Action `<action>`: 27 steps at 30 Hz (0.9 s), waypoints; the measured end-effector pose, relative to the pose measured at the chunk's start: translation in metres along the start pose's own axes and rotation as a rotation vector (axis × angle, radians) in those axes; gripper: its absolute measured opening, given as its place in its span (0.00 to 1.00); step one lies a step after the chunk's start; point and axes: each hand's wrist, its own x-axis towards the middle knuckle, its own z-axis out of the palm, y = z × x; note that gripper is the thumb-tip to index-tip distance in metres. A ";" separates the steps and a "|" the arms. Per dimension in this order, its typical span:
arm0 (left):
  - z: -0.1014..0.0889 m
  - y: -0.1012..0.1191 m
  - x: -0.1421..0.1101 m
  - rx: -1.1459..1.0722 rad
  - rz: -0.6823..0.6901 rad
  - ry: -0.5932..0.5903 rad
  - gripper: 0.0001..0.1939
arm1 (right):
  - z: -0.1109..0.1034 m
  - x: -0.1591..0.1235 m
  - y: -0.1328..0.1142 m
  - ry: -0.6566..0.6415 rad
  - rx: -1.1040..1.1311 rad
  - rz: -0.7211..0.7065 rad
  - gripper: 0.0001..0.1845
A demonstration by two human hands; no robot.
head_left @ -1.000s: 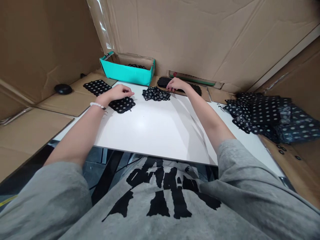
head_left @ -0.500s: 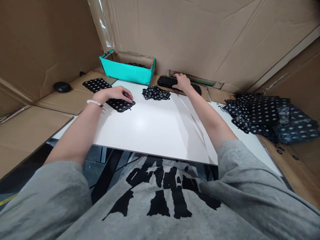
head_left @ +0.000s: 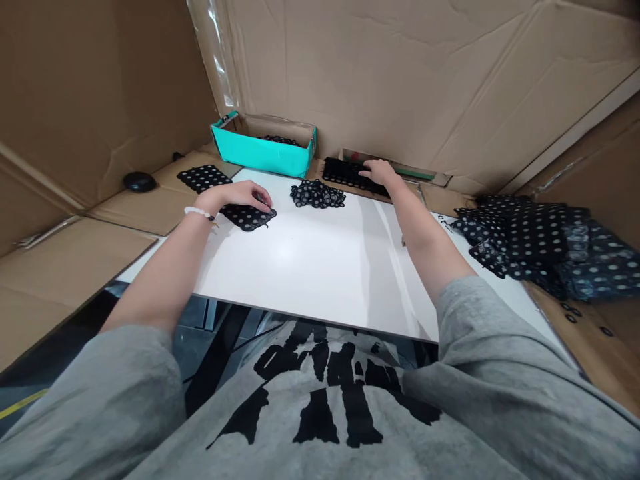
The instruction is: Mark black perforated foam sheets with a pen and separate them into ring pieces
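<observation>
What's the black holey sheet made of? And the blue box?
The black sheet looks like soft, matte rubber or foam, with floppy-looking edges, but I can't be sure. The teal box seems to be cardboard with a smooth, slightly shiny teal coating, because plain brown card shows inside.

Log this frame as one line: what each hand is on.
left hand: on black perforated sheet | right hand: on second black perforated sheet | between them: black ring pile
</observation>
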 end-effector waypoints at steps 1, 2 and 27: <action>0.000 0.000 0.000 -0.008 0.004 0.000 0.23 | 0.000 0.002 0.004 0.000 0.027 0.015 0.23; 0.000 0.001 -0.001 -0.014 0.004 0.002 0.23 | 0.001 0.003 0.007 0.002 0.053 0.030 0.21; -0.022 0.019 -0.024 0.076 0.046 -0.079 0.25 | -0.063 -0.100 0.083 0.436 1.131 0.699 0.48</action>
